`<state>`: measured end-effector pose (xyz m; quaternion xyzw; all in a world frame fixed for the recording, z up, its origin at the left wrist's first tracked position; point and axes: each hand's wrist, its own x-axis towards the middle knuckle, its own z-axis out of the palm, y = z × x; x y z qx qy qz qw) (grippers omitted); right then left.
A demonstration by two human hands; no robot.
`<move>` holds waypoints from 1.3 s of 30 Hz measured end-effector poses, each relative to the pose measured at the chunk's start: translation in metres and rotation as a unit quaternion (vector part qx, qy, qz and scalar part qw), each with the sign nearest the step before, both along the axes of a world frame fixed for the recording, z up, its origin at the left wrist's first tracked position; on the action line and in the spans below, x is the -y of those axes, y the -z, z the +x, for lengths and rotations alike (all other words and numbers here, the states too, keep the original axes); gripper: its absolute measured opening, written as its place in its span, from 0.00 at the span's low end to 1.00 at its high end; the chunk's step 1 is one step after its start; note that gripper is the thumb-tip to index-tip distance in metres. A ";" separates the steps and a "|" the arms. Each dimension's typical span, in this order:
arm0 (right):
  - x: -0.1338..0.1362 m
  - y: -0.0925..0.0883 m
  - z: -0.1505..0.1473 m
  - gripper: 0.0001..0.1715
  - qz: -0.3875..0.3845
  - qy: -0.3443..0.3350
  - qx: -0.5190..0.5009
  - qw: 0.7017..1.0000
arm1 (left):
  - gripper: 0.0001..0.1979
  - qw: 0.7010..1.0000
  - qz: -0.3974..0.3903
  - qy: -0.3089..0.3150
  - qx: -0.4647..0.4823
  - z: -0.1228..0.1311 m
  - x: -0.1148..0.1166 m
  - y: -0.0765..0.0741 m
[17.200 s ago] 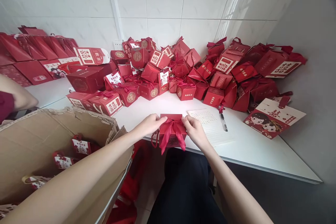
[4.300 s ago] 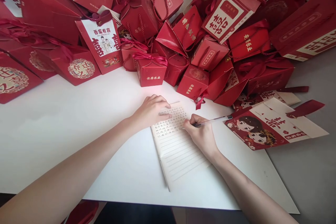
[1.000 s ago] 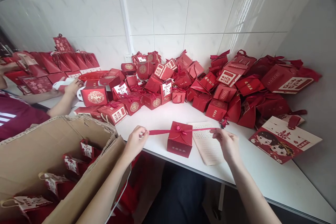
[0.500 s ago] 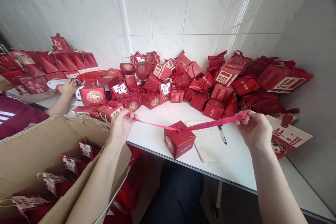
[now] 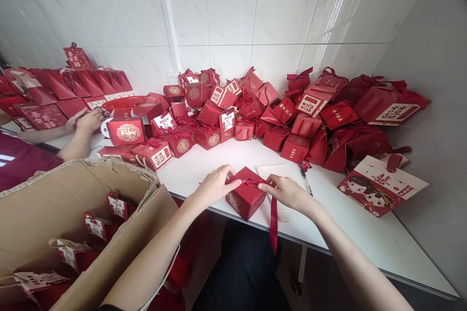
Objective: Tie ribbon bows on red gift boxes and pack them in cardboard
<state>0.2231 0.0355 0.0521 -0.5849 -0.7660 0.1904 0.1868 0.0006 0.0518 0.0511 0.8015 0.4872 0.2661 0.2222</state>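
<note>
While touching the left side of a glossy dark-red satin ribbon (image 5: pixel 273 226) with the thumb of the bare left hand (image 5: pixel 218 182), pinching the same ribbon just right of its knot with the closed fingers of the bare right hand (image 5: pixel 288 192). Left fingers parted beside the knot; cannot tell whether gripping. Between both hands, a closed red cube-shaped paper box (image 5: pixel 246 202), set on the white counter (image 5: pixel 339 216) at the front edge. Below the right hand, one ribbon tail hanging past that edge. Just right of the box, a cream lined paper pad (image 5: pixel 276 171) with handwriting, and beside it a slim black-and-clear pen (image 5: pixel 307 182). Toward the right corner, a red-and-white paper bag with two cartoon figures (image 5: pixel 381 185). Along the back edge, a long heap of red paper gift boxes (image 5: pixel 242 107). Left of the front edge, an open brown cardboard carton (image 5: pixel 54 209). Beyond it, near the counter's left end, another person's hands (image 5: pixel 89 124).
</note>
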 end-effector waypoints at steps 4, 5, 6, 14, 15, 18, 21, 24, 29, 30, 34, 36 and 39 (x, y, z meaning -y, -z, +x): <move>0.003 0.001 0.001 0.15 0.031 0.033 -0.008 0.999 | 0.20 0.997 -0.074 -0.021 -0.026 -0.008 0.009 -0.005; 0.003 0.000 0.001 0.13 0.033 0.035 -0.017 0.999 | 0.22 0.993 -0.113 -0.009 -0.025 -0.009 0.010 -0.007; 0.002 -0.002 0.000 0.10 0.033 0.035 -0.026 0.998 | 0.24 0.987 -0.159 0.008 -0.017 -0.010 0.011 -0.009; 0.010 -0.018 0.015 0.19 -0.115 -0.033 -0.186 0.975 | 0.19 0.906 -0.353 0.076 0.222 -0.012 0.012 0.001; 0.011 -0.017 0.018 0.21 -0.154 -0.045 -0.220 0.962 | 0.19 0.896 -0.359 0.072 0.249 -0.010 0.012 0.006; 0.013 -0.007 0.024 0.23 -0.254 -0.055 -0.305 0.916 | 0.20 0.859 -0.380 0.056 0.339 -0.004 0.016 0.020; 0.012 0.009 0.027 0.24 -0.295 -0.036 -0.346 0.890 | 0.20 0.828 -0.388 0.043 0.403 0.001 0.020 0.033; 0.011 0.017 0.031 0.23 -0.314 -0.040 -0.372 0.873 | 0.20 0.818 -0.387 0.040 0.424 0.003 0.022 0.038; 0.014 0.005 0.033 0.16 -0.283 -0.076 -0.458 0.839 | 0.19 0.833 -0.364 0.038 0.415 0.002 0.021 0.036; 0.015 0.001 0.031 0.15 -0.259 -0.081 -0.465 0.843 | 0.19 0.838 -0.359 0.040 0.409 0.001 0.021 0.036; 0.016 -0.011 0.012 0.13 -0.153 -0.114 -0.436 0.879 | 0.18 0.853 -0.350 0.055 0.383 0.000 0.020 0.034; 0.014 -0.012 0.001 0.13 -0.130 -0.121 -0.434 0.883 | 0.18 0.857 -0.352 0.058 0.373 0.000 0.020 0.033; 0.011 -0.010 -0.012 0.13 -0.127 -0.114 -0.452 0.875 | 0.18 0.866 -0.351 0.059 0.350 -0.001 0.019 0.029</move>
